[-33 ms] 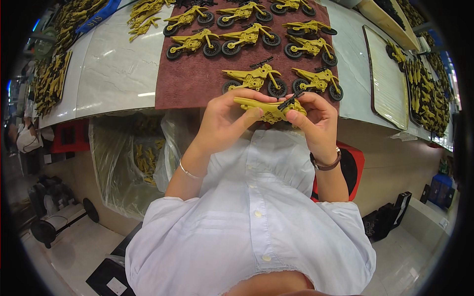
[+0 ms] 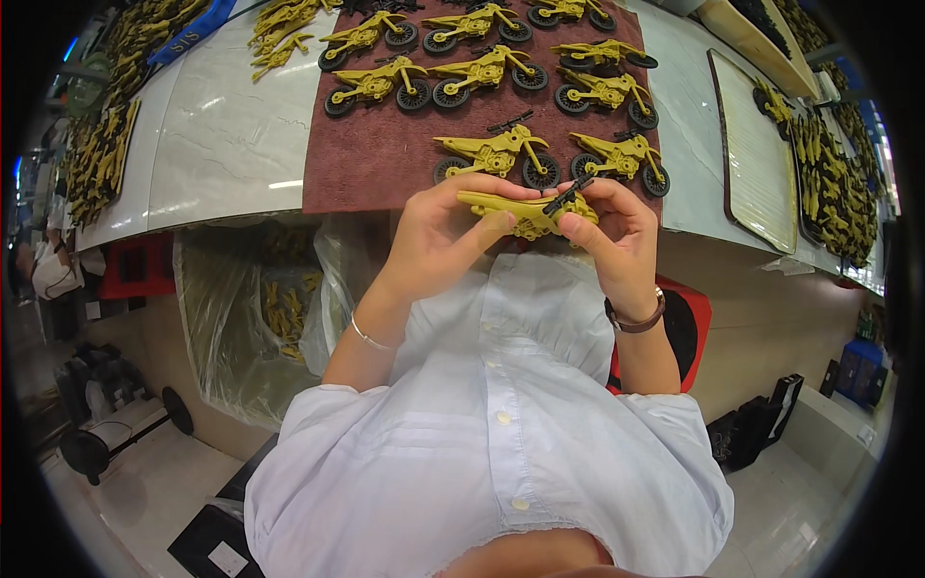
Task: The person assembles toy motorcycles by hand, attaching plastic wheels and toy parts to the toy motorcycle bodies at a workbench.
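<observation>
Between my two hands, just off the table's front edge, is a yellow toy motorcycle body (image 2: 528,223) with a black handlebar (image 2: 568,195). My left hand (image 2: 445,229) is closed on its tail end, thumb on the near side and fingers along the far side. My right hand (image 2: 617,231) pinches the front end beside the handlebar. No wheels show on this piece, though fingers cover part of it. Right beyond my hands, a toy motorcycle with black wheels (image 2: 496,150) lies on a dark red cloth (image 2: 371,169), with another toy motorcycle (image 2: 621,156) to its right.
Several more toy motorcycles (image 2: 487,72) lie in rows farther back on the cloth. Loose yellow parts (image 2: 279,39) sit at the far left. A white tray (image 2: 756,164) and piled parts (image 2: 836,197) are at right. A plastic-lined bin (image 2: 236,318) stands below the table at left.
</observation>
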A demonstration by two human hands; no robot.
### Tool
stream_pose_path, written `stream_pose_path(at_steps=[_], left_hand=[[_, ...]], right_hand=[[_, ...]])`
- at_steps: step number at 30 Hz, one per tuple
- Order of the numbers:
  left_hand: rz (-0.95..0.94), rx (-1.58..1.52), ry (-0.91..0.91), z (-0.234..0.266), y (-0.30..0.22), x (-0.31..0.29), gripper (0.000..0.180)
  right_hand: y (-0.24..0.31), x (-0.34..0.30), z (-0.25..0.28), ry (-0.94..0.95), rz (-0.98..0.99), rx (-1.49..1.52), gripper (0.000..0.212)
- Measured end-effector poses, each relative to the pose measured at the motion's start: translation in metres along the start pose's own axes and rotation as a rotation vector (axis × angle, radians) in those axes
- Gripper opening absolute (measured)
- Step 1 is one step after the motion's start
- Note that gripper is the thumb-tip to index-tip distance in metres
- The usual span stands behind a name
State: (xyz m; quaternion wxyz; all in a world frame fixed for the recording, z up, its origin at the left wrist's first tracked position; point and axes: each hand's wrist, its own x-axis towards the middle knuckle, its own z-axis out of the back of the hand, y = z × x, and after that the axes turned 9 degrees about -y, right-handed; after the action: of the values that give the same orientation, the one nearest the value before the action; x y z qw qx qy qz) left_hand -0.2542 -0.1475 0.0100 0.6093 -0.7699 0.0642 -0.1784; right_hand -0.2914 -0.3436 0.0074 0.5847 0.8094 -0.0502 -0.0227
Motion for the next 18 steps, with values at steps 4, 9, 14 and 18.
stream_pose_path(at_steps=[4, 9, 14, 18], left_hand=[[-0.001, 0.028, 0.019, 0.002, -0.003, 0.0, 0.021], [-0.01, 0.105, -0.011, 0.002, -0.003, -0.001, 0.022], [-0.022, 0.155, -0.032, -0.002, -0.005, -0.003, 0.021], [-0.028, 0.168, -0.043, -0.002, -0.002, -0.004, 0.021]], right_hand=[[0.006, 0.002, -0.003, 0.024, -0.009, 0.001, 0.027], [0.006, 0.006, 0.001, -0.003, -0.019, 0.043, 0.022], [0.004, 0.005, 0.002, -0.052, 0.068, -0.096, 0.016], [0.003, 0.003, 0.0, -0.068, 0.046, -0.099, 0.017]])
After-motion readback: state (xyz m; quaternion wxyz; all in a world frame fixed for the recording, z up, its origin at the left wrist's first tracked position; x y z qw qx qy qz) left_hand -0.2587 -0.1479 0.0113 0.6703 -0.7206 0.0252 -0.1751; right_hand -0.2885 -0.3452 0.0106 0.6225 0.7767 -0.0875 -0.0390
